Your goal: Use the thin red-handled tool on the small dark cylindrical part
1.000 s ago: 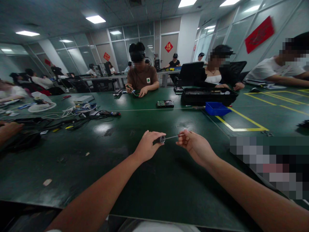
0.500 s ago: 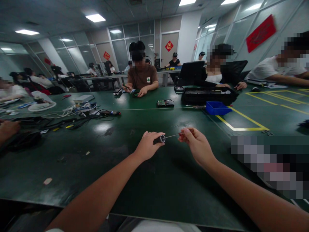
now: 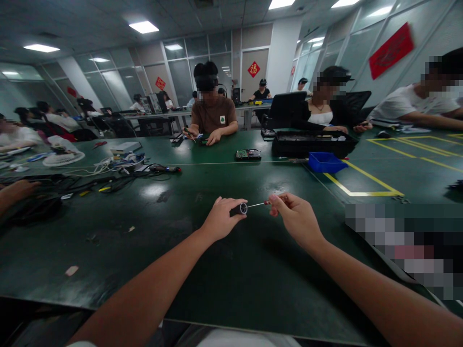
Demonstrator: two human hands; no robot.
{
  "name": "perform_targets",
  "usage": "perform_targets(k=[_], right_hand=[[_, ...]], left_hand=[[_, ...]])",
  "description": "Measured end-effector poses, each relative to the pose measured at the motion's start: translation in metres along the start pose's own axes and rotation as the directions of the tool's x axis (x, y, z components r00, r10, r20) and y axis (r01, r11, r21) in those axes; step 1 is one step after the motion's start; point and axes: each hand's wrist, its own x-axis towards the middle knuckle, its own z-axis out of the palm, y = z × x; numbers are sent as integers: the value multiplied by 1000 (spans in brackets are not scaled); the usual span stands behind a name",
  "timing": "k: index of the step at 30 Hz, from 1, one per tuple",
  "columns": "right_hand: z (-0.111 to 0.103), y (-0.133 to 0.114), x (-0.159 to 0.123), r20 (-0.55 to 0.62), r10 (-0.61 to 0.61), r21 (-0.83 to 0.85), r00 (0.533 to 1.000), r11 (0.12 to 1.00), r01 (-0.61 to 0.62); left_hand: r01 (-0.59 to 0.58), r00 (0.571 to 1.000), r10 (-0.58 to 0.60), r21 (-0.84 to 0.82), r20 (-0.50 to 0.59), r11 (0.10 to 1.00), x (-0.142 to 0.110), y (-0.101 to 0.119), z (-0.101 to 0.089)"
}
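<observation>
My left hand grips a small dark cylinder between thumb and fingers, its round end with a pale rim turned to the right. A screwdriver with a thin metal shaft and a reddish handle is pinched in my right hand. The shaft points left, and its tip reaches the cylinder's open end; how deep it goes I cannot make out. Both hands are held just above the green table.
A circuit board device lies ahead, with a blue bin and a long black tray to its right. Cables and a white fan lie at left. A co-worker sits opposite; another person's hand is at far left.
The fingers of my right hand have shifted around the screwdriver, and more of its reddish handle shows. My left hand and the cylinder stay in place.
</observation>
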Motion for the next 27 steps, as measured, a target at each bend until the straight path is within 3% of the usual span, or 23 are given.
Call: perform_targets(k=[9, 14, 17, 20, 23, 27], right_hand=[[3, 1, -2, 161, -86, 70, 983, 995, 75], [5, 6, -3, 79, -57, -76, 995, 995, 63], [6, 10, -3, 67, -75, 6, 995, 997, 74], [6, 9, -5, 132, -92, 101, 987, 992, 79], [5, 6, -6, 172, -74, 55, 982, 996, 66], [6, 5, -4, 112, -39, 113, 993, 993, 26]], left_hand=[[25, 1000, -25, -5, -1, 1000, 1, -3, -3], [3, 1000, -3, -9, 3, 1000, 0, -2, -3], [-5, 1000, 5, -12, 9, 1000, 0, -3, -2], [-3, 1000, 3, -5, 0, 1000, 0, -6, -2], [-8, 1000, 8, 10, 1, 1000, 1, -8, -2], [5, 1000, -5, 14, -6, 1000, 1, -8, -2]])
